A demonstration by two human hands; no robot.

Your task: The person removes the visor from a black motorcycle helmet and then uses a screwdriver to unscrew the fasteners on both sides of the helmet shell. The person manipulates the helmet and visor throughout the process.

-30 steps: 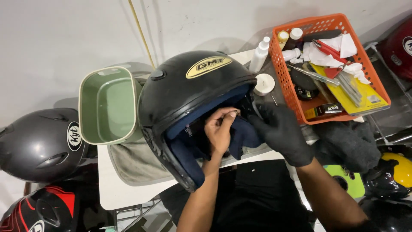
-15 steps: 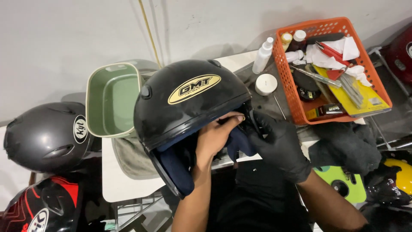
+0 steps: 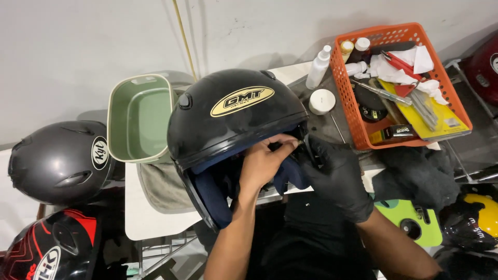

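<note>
Resting on the table, the black helmet lies shell up, its opening toward the person. The bare left hand pinches something small at the rim, fingers together. The gloved right hand presses beside it, fingers curled on the edge; what they grip is hidden. The blue lining hangs partly out, so the work looks midway, the liner neither seated nor freed.

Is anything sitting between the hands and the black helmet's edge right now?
Nothing visible does. The bare left hand and the gloved right hand both rest directly on the black helmet at its lower rim, by the blue inner padding. What the fingertips pinch there is too small to tell.
</note>
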